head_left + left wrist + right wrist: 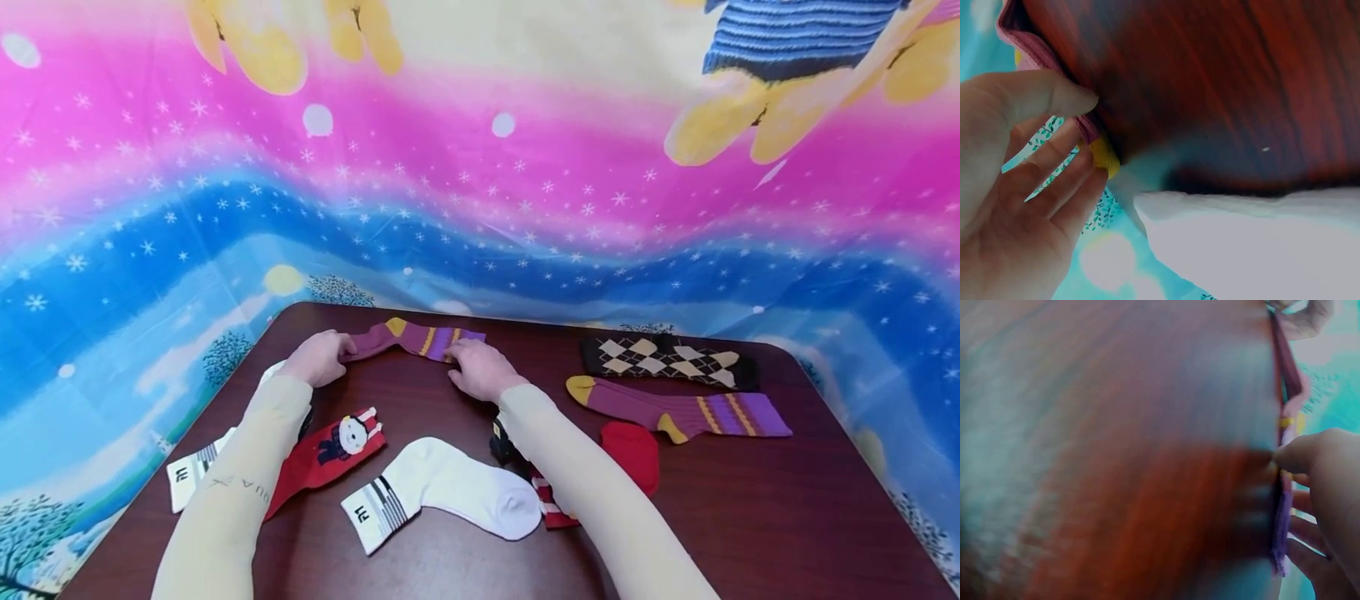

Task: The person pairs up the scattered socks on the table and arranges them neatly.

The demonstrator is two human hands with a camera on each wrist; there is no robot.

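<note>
A maroon sock (420,337) with a yellow heel and a purple-and-yellow striped cuff lies along the table's back edge, its middle slightly raised. At its toe end, the left hand (317,358) pinches it; in the left wrist view the yellow toe (1104,156) shows beside the fingers of the left hand (1029,162). The right hand (483,367) holds the striped cuff. In the right wrist view, the thumb of the right hand (1329,506) lies on one side of the purple cuff (1281,525) and the fingers on the other.
A matching maroon sock (630,400) and a black argyle sock (675,362) lie at the right. White socks (457,492) (183,479) and a red sock (322,458) are nearer, with red fabric (632,454) beside the right sleeve. A patterned cloth (480,208) hangs behind the table (750,517).
</note>
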